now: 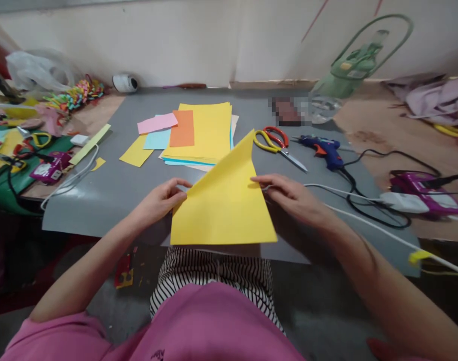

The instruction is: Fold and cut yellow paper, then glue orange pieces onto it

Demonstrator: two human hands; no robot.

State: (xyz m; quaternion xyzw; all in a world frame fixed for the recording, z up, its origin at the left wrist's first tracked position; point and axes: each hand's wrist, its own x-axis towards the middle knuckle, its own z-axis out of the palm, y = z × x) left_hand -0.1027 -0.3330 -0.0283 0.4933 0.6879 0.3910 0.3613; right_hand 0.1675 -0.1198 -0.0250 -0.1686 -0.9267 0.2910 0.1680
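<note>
A yellow sheet of paper (225,200), folded over into a pointed shape, lies at the near edge of a grey mat (116,185). My left hand (162,199) pinches its left edge, fingers closed on the paper. My right hand (289,195) grips its right edge with the fingertips pressed to the paper. The folded tip rises toward a stack of yellow and blue sheets (206,133) farther back.
Pink, orange, light blue and yellow paper pieces (157,131) lie left of the stack. Scissors with yellow and red handles (276,143) and a blue glue gun (324,149) sit right, with cables (364,200) trailing. Craft clutter (33,145) fills the left side. A green bottle (355,62) stands behind.
</note>
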